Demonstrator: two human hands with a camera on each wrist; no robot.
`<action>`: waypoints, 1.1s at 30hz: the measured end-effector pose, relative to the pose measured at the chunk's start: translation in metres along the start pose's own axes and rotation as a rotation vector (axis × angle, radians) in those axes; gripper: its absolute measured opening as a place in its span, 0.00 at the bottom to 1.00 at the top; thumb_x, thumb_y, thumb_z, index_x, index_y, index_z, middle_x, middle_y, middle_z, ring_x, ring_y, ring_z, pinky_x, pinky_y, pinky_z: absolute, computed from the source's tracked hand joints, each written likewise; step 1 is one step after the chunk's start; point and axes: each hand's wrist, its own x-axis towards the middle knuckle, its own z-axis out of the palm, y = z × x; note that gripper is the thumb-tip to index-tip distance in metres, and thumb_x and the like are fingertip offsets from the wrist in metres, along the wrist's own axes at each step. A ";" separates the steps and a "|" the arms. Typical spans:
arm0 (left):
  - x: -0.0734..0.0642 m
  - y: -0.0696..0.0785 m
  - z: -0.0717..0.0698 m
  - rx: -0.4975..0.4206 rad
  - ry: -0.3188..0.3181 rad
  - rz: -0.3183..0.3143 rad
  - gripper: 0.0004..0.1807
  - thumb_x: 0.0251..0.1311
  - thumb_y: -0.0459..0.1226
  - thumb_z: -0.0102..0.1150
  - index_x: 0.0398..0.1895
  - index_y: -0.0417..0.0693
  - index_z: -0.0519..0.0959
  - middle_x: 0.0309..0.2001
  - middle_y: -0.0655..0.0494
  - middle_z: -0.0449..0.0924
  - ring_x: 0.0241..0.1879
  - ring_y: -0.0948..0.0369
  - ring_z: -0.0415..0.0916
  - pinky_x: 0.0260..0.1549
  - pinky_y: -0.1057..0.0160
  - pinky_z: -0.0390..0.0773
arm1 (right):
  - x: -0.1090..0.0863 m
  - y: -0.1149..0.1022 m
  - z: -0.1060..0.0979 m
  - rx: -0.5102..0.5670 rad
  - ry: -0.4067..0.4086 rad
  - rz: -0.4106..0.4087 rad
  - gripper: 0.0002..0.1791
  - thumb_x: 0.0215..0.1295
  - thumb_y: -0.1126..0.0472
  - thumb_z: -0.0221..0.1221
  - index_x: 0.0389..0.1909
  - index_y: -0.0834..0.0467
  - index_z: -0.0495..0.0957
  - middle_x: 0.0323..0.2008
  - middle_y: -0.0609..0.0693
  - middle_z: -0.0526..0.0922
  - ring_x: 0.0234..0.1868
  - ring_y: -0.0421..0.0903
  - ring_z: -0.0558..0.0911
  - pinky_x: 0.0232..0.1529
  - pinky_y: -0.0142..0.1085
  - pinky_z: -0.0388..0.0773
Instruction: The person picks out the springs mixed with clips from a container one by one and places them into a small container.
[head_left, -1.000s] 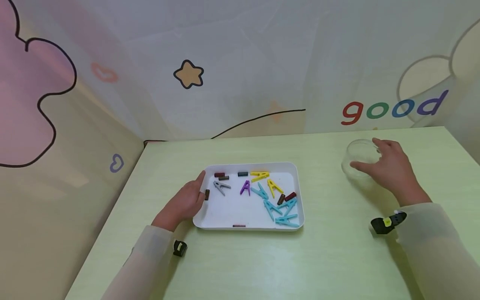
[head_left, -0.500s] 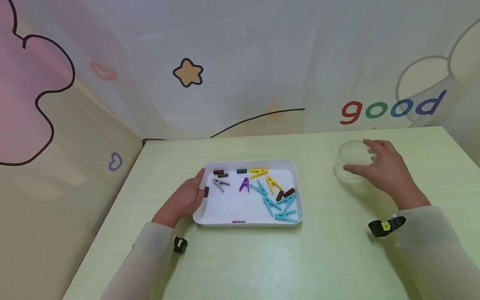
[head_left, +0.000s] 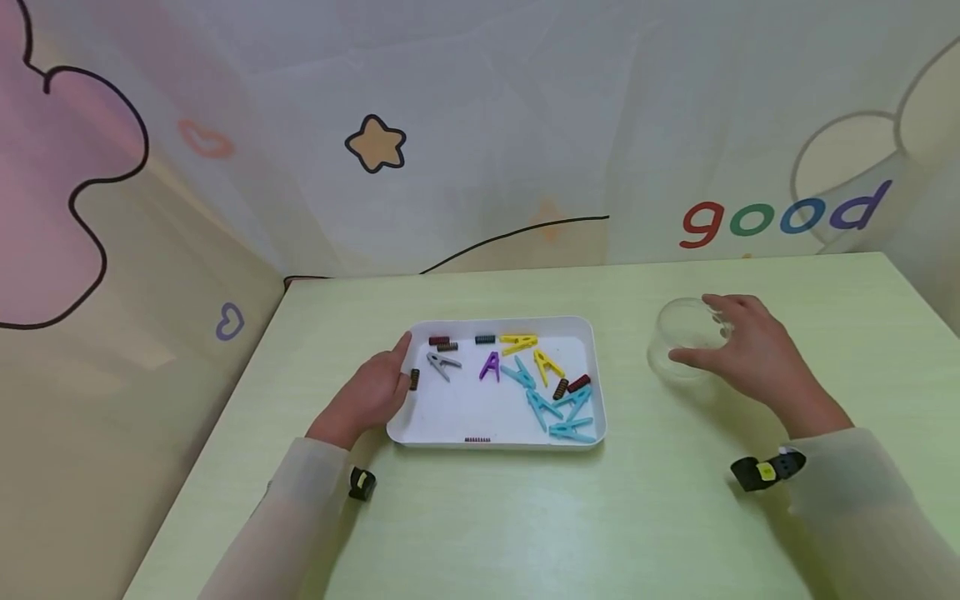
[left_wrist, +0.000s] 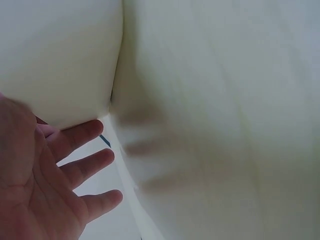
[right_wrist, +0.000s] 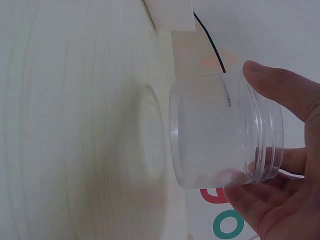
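- Head view: my right grip (head_left: 757,358) is clamped on a clear jar (head_left: 666,340), thumb on one side and fingers on the other.
- The jar is upright, to the right of the white tray (head_left: 465,408); in the right wrist view I have it by the threaded neck, its base just apart from the desk (head_left: 525,525).
- My left grip (head_left: 367,396) rests at the tray's left edge, index finger along the rim; the left wrist view shows three fingers straight and apart. How hard the thumb presses, I cannot tell.
- In the tray, four blue clips (head_left: 559,431) lie toward the right, two yellow clips (head_left: 529,341) behind them, a purple clip (head_left: 492,358) near the middle and a silver clip (head_left: 437,360) further left.
- Small coil springs (head_left: 578,383), red, brown and dark, lie scattered among them.
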 end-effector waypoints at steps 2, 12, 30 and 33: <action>0.002 0.000 0.001 0.014 0.000 -0.006 0.33 0.71 0.40 0.33 0.77 0.42 0.44 0.66 0.36 0.67 0.67 0.45 0.65 0.66 0.47 0.66 | -0.002 -0.002 0.002 0.000 -0.005 -0.003 0.63 0.46 0.26 0.63 0.74 0.61 0.53 0.68 0.71 0.54 0.62 0.71 0.62 0.55 0.69 0.66; 0.006 0.006 -0.004 0.007 -0.026 -0.034 0.33 0.71 0.40 0.33 0.77 0.44 0.44 0.68 0.38 0.65 0.68 0.46 0.64 0.67 0.48 0.65 | -0.007 -0.011 0.012 -0.005 -0.046 -0.014 0.59 0.47 0.31 0.67 0.73 0.60 0.55 0.68 0.70 0.56 0.62 0.70 0.63 0.54 0.68 0.69; 0.009 0.004 -0.006 0.053 -0.003 0.002 0.33 0.70 0.39 0.34 0.77 0.43 0.46 0.65 0.38 0.69 0.65 0.45 0.68 0.63 0.47 0.69 | -0.013 -0.026 0.027 -0.006 -0.087 -0.062 0.57 0.46 0.36 0.70 0.72 0.60 0.59 0.67 0.68 0.58 0.62 0.68 0.66 0.54 0.66 0.72; 0.009 0.003 -0.006 0.053 -0.009 -0.004 0.33 0.70 0.40 0.33 0.77 0.44 0.46 0.66 0.38 0.68 0.65 0.45 0.68 0.63 0.47 0.69 | -0.015 -0.028 0.030 -0.011 -0.095 -0.068 0.57 0.45 0.35 0.70 0.72 0.59 0.59 0.68 0.68 0.58 0.62 0.68 0.66 0.54 0.66 0.71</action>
